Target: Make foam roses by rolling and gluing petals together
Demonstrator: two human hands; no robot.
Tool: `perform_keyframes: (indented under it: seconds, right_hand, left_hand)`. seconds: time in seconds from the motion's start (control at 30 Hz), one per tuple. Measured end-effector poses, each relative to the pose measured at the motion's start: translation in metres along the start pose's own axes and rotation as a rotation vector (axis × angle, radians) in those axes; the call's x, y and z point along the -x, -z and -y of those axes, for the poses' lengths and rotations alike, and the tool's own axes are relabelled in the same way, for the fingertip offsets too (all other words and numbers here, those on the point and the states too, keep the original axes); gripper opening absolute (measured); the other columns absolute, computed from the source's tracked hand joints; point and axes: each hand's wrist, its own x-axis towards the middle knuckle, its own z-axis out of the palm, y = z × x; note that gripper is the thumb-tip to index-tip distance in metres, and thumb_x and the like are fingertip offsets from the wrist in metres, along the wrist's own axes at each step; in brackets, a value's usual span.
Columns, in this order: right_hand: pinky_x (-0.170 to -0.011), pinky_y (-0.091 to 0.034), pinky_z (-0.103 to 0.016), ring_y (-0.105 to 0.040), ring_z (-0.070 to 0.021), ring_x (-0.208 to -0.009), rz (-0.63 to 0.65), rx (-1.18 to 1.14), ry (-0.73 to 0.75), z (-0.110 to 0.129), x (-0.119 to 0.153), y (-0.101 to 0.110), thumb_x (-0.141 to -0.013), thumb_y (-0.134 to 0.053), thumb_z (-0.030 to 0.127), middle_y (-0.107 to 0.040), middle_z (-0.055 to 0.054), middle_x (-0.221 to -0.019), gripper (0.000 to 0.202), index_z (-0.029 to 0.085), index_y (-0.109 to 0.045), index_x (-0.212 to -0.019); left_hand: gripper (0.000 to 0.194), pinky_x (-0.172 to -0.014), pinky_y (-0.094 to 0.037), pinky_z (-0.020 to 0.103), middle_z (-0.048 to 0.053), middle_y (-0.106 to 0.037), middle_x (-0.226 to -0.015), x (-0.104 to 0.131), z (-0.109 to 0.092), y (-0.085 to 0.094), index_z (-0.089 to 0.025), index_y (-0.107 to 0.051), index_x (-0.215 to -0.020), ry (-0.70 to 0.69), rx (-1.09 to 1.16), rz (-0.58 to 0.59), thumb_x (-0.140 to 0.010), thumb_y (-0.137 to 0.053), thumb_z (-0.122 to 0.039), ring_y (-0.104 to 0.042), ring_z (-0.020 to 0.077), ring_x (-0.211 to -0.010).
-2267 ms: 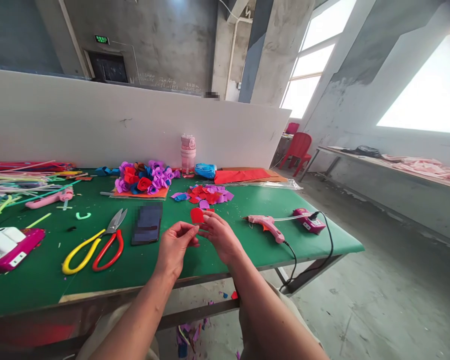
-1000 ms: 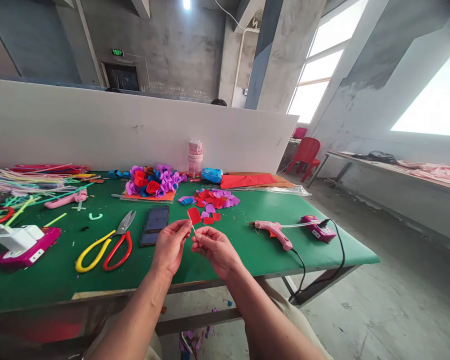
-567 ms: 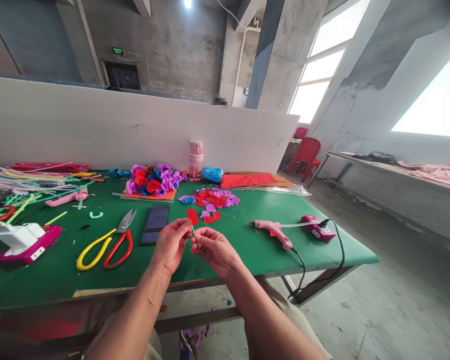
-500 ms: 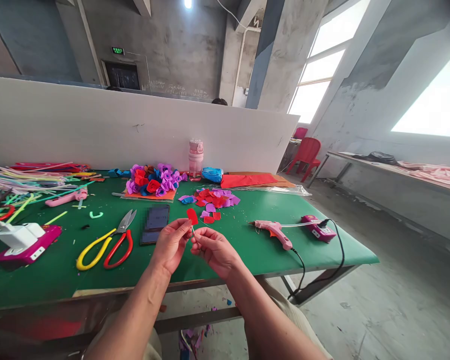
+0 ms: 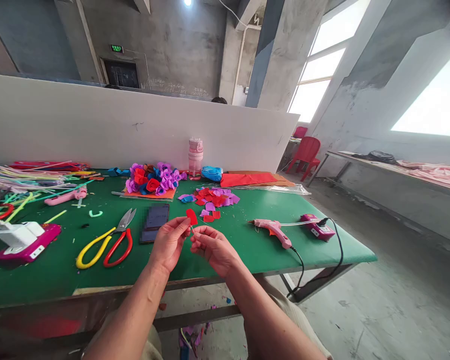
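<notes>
Over the table's front edge, my left hand [image 5: 170, 245] pinches a red petal [image 5: 191, 217] between thumb and fingers. The petal stands up above the fingertips, its top edge rounded. My right hand [image 5: 214, 250] is close beside it, thumb and fingers closed on a thin pale stick [image 5: 191, 229] at the petal's base. Fingers hide most of the stick. Just beyond the hands lies a pile of loose red and purple petals [image 5: 213, 198]. Farther left, purple, red and blue paper flowers [image 5: 152, 181] are heaped on an orange sheet.
A pink glue gun [image 5: 273, 232] lies to the right, near a magenta power strip [image 5: 317, 228] with a black cord. Scissors [image 5: 115, 245] and a phone [image 5: 155, 223] lie left of my hands. A pink bottle [image 5: 195, 159] stands by the white partition [image 5: 135, 125].
The red petal has turned slightly, and its top edge shows rounder. Both hands keep their pinch in almost the same place.
</notes>
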Motion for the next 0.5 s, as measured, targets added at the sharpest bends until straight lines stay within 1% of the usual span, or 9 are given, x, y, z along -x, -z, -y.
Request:
perform_keyframes:
  seconds: [0.1,0.2,0.3,0.4,0.5]
  right_hand:
    - [-0.062,-0.048,-0.021,-0.057,-0.0066,-0.055,-0.043,0.059,0.105,-0.0003,0.0000,-0.0031,-0.061,-0.081,0.030,-0.065,0.000,-0.072,0.031,0.014,-0.063,-0.081]
    - [-0.056,-0.045,-0.020,-0.054,-0.0062,-0.051,-0.138,0.117,0.167,-0.0007,-0.0015,-0.0048,-0.059,-0.080,0.033,-0.063,0.002,-0.064,0.030,0.014,-0.062,-0.073]
    - [-0.050,-0.043,-0.020,-0.051,-0.0059,-0.048,-0.197,0.166,0.192,-0.0017,-0.0036,-0.0039,-0.057,-0.080,0.036,-0.063,0.001,-0.063,0.031,0.014,-0.060,-0.067]
    - [-0.049,-0.043,-0.020,-0.052,-0.0065,-0.048,-0.209,0.200,0.184,-0.0021,-0.0042,-0.0029,-0.057,-0.079,0.038,-0.063,0.000,-0.061,0.032,0.014,-0.060,-0.065]
    - [-0.048,-0.043,-0.020,-0.052,-0.0065,-0.047,-0.217,0.207,0.153,-0.0010,-0.0028,-0.0038,-0.055,-0.080,0.038,-0.063,0.000,-0.060,0.033,0.014,-0.059,-0.064]
  left_hand:
    - [0.023,-0.056,-0.039,0.019,-0.001,-0.063,-0.062,0.0018,0.0027,-0.0031,-0.014,-0.069,-0.068,0.014,-0.013,-0.016,-0.055,-0.082,-0.028,-0.050,0.0073,-0.058]
    - [0.025,-0.056,-0.038,0.019,0.000,-0.064,-0.063,0.0032,0.0062,-0.0060,-0.013,-0.069,-0.066,0.032,-0.033,-0.029,-0.052,-0.083,-0.028,-0.049,0.0075,-0.058]
    - [0.027,-0.057,-0.038,0.020,-0.001,-0.062,-0.061,0.0037,0.0074,-0.0078,-0.013,-0.067,-0.065,0.024,-0.072,-0.044,-0.050,-0.083,-0.029,-0.049,0.0077,-0.058]
    - [0.028,-0.056,-0.038,0.019,-0.003,-0.059,-0.058,0.0030,0.0055,-0.0081,-0.013,-0.065,-0.063,-0.019,-0.107,-0.075,-0.049,-0.083,-0.029,-0.047,0.0066,-0.055]
    - [0.029,-0.055,-0.038,0.019,-0.003,-0.059,-0.058,0.0014,0.0031,-0.0065,-0.014,-0.064,-0.063,-0.056,-0.070,-0.125,-0.052,-0.082,-0.033,-0.048,0.0067,-0.054]
